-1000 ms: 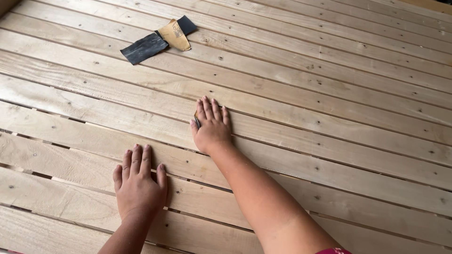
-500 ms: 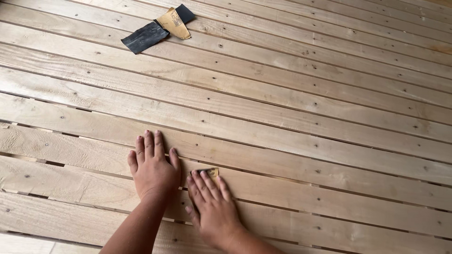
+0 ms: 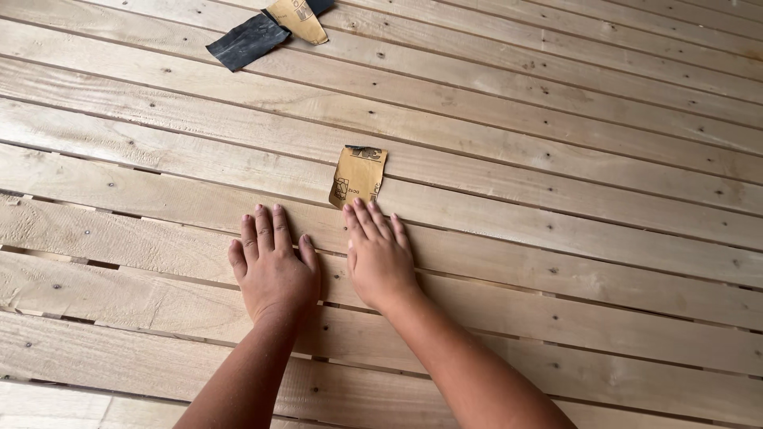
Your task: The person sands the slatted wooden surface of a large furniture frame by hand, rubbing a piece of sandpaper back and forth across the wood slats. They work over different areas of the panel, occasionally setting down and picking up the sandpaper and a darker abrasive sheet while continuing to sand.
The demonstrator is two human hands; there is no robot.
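Observation:
My left hand (image 3: 273, 266) lies flat, palm down, on the pale wooden slats (image 3: 556, 159), fingers together and holding nothing. My right hand (image 3: 380, 253) rests flat beside it, a thumb's width away. A small tan piece of sandpaper (image 3: 358, 175) lies backing side up on the slats just beyond my right fingertips, which reach its near edge or nearly touch it. Neither hand grips anything.
At the far top lie a dark sheet of sandpaper (image 3: 247, 40) and a tan piece (image 3: 297, 17) partly overlapping it. The slats run left to right with narrow gaps and small nail heads.
The tan sandpaper that was under my right hand now lies uncovered beyond the fingertips. My right hand has come back beside my left hand, and the view has shifted down.

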